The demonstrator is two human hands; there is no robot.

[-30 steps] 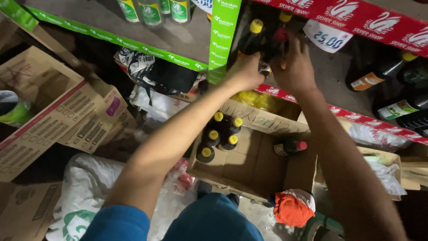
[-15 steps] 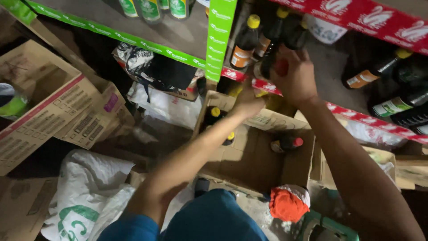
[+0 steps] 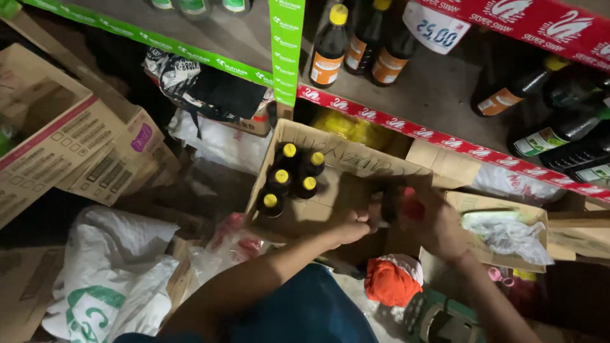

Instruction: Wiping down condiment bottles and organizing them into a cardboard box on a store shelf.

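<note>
Two bare forearms, blue short sleeve at the left upper arm, dark blue trousers over the knee

The right hand (image 3: 438,225) and left hand (image 3: 352,228) were blurred, mostly hiding a dark bottle (image 3: 389,204) with a red cap between them.
</note>
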